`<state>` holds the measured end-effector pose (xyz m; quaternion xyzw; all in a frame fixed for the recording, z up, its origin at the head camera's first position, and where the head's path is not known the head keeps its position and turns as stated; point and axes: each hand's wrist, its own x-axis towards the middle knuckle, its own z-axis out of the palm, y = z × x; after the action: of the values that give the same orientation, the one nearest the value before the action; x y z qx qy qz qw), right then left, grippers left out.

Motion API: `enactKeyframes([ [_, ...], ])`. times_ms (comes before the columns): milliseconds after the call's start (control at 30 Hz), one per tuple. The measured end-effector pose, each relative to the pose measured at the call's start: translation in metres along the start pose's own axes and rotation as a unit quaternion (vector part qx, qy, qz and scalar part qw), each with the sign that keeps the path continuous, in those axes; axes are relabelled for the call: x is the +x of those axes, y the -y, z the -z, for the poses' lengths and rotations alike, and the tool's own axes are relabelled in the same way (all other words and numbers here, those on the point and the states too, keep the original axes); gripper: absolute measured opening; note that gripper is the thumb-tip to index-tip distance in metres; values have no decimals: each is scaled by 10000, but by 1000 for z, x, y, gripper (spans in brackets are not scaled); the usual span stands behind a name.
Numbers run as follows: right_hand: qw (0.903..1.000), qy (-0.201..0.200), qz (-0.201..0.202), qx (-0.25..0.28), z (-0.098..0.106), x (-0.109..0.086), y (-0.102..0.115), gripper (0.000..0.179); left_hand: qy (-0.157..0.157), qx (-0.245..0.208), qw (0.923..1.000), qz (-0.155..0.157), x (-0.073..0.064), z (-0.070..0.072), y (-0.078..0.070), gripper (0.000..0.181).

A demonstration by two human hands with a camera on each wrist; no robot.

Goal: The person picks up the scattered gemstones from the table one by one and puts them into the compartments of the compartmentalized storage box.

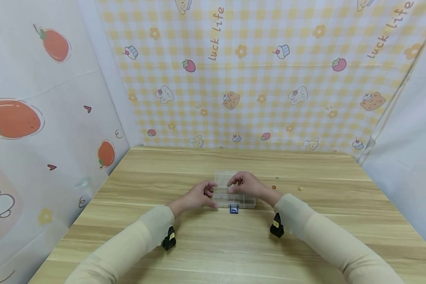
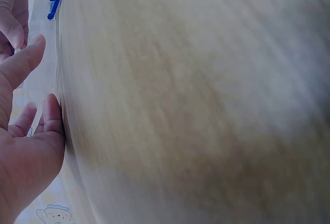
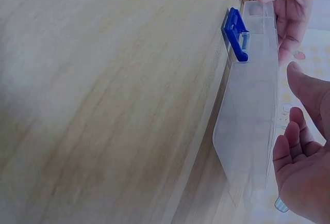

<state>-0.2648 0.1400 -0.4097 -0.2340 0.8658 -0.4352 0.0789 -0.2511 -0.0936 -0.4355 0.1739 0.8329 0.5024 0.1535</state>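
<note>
A clear plastic compartment box [image 1: 249, 202] lies on the table with its lid [image 1: 223, 177] raised at the back and a blue latch [image 1: 234, 208] at the front. My left hand [image 1: 200, 195] grips the box's left end, thumb at the front corner and fingers curled by the back. Over the compartments hovers my right hand [image 1: 247, 184], thumb and fingertips apart in the right wrist view. A pale speck shows near its thumb in the left wrist view, too small to identify. The right hand partly covers the box's middle and right compartments.
Right of the box lie a reddish-brown bead-like piece [image 1: 274, 187], a yellow one [image 1: 299, 188] and a whitish one [image 1: 277, 177]. The wooden table [image 1: 213, 244] ends at a checked cloth [image 1: 259, 79] behind. Printed cloth [image 1: 67, 130] hangs on the left.
</note>
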Motion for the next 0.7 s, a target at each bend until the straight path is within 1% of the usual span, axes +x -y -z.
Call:
enactKeyframes([
  [233, 9998, 9, -91, -190, -2, 2, 1, 13, 33, -13, 10000, -1, 1, 0, 1, 69],
  [367, 9995, 35, -17, -311, -2, 2, 0, 12, 48, -44, 10000, 18, 1, 1, 1, 69],
  [700, 9993, -21, -26, -373, -3, 3, 1, 15, 39, -9, 10000, 44, 0, 1, 0, 68],
])
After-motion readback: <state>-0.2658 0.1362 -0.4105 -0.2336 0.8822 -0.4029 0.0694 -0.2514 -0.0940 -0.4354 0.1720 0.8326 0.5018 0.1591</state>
